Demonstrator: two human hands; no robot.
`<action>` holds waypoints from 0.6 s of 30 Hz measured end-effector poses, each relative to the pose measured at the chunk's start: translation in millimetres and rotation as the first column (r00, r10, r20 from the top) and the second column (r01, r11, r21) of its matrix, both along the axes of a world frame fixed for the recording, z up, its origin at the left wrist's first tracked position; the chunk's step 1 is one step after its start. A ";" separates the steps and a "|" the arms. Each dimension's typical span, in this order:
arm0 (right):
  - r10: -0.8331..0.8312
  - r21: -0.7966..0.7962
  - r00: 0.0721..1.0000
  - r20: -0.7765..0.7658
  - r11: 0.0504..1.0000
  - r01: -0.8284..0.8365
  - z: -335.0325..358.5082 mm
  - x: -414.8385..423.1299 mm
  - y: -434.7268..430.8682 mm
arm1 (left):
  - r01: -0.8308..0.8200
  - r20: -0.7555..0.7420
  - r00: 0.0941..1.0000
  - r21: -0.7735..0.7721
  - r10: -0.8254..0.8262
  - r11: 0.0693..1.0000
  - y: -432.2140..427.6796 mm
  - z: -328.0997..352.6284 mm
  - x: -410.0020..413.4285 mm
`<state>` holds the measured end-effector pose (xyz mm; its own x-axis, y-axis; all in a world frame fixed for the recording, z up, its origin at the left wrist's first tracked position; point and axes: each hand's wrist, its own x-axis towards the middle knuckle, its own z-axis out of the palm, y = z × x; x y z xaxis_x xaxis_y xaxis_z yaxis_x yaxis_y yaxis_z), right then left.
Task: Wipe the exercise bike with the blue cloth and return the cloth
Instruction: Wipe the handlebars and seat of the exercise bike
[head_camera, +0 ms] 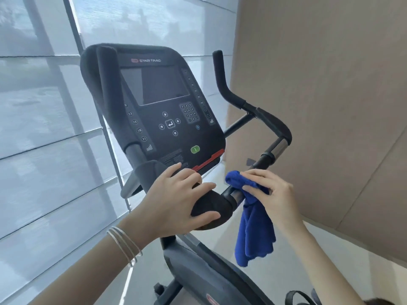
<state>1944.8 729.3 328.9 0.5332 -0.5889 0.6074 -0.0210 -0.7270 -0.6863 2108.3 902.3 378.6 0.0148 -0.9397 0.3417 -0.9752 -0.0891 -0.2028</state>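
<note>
A black exercise bike (167, 111) with a dark console screen and keypad fills the middle of the view. My left hand (176, 201) rests over the rounded black hub where the handlebars join, fingers spread on it. My right hand (268, 192) presses a blue cloth (253, 230) around the right handlebar tube (262, 161), just right of the hub. Most of the cloth hangs down loose below the bar. The bar under the cloth is hidden.
Large windows with pale blinds (44, 128) stand left and behind the bike. A beige wall (330, 106) runs close on the right. The bike's dark lower body (204, 271) and a pedal strap (299, 298) lie below, over a light floor.
</note>
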 end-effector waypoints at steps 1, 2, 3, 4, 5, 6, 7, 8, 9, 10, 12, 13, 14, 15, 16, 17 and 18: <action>-0.004 0.037 1.000 -0.003 0.999 0.004 1.7 0.4 3.4 | 0.036 0.000 0.999 0.003 -0.036 0.999 1.6 2.3 8.0; -0.018 0.064 1.000 -0.010 0.998 0.019 4.1 1.3 7.5 | 0.072 -0.001 0.997 0.008 -0.072 0.997 3.4 4.9 15.8; -0.039 0.081 0.999 -0.025 0.996 0.041 6.9 2.1 11.9 | 0.107 -0.003 0.994 0.010 -0.107 0.994 5.1 7.3 22.6; -0.066 0.085 0.997 -0.045 0.994 0.069 10.3 3.1 15.5 | 0.144 -0.003 0.990 0.006 -0.144 0.990 5.9 9.2 29.4; -0.091 0.089 0.993 -0.069 0.991 0.097 13.6 3.7 18.5 | 0.183 -0.003 0.983 0.005 -0.183 0.983 6.3 11.0 35.7; -0.112 0.101 0.989 -0.097 0.987 0.121 16.1 3.6 21.3 | 0.222 -0.007 0.975 0.006 -0.222 0.975 6.6 12.1 40.5; -0.128 0.123 0.985 -0.117 0.982 0.142 17.7 3.3 24.7 | 0.256 -0.010 0.967 0.004 -0.256 0.967 6.8 12.4 44.5; -0.149 0.141 0.981 -0.124 0.976 0.166 18.5 3.5 28.9 | 0.288 -0.006 0.958 -0.007 -0.288 0.958 6.4 11.9 47.7; -0.173 0.147 0.977 -0.121 0.971 0.190 19.1 4.4 34.2 | 0.314 0.002 0.949 -0.017 -0.314 0.949 5.6 11.6 50.3; -0.196 0.143 0.974 -0.116 0.967 0.212 19.8 5.9 40.5 | 0.335 0.009 0.942 -0.021 -0.335 0.942 4.5 11.5 52.1; -0.228 0.120 0.966 -0.121 0.963 0.242 21.6 9.5 51.8 | 0.358 0.009 0.934 -0.027 -0.358 0.933 2.2 11.1 53.6; -0.241 0.100 0.961 -0.138 0.962 0.256 22.8 10.7 54.7 | 0.364 0.004 0.931 -0.036 -0.364 0.931 1.5 10.7 53.4; -0.258 0.079 0.953 -0.160 0.959 0.273 23.9 11.3 56.0 | 0.369 0.001 0.929 -0.042 -0.369 0.928 1.0 10.1 53.5; -0.274 0.062 0.944 -0.182 0.955 0.289 25.1 11.8 56.0 | 0.372 -0.001 0.928 -0.046 -0.372 0.927 0.8 9.8 53.4; -0.286 0.049 0.937 -0.200 0.952 0.301 26.7 12.5 54.8 | 0.375 -0.003 0.927 -0.054 -0.375 0.926 0.4 9.3 53.6; -0.291 0.039 0.932 -0.216 0.951 0.306 28.6 13.5 53.1 | 0.378 -0.008 0.925 -0.059 -0.379 0.924 0.2 9.0 53.8; -0.294 0.025 0.927 -0.234 0.951 0.308 31.0 14.6 50.1 | 0.380 -0.016 0.924 -0.063 -0.381 0.923 0.1 9.2 54.1</action>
<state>1959.4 779.4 359.9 0.4434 -0.7747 0.4509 -0.3907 -0.6198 -0.6806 2162.4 902.4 387.8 -0.3297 -0.8550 0.4002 -0.9431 0.2791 -0.1807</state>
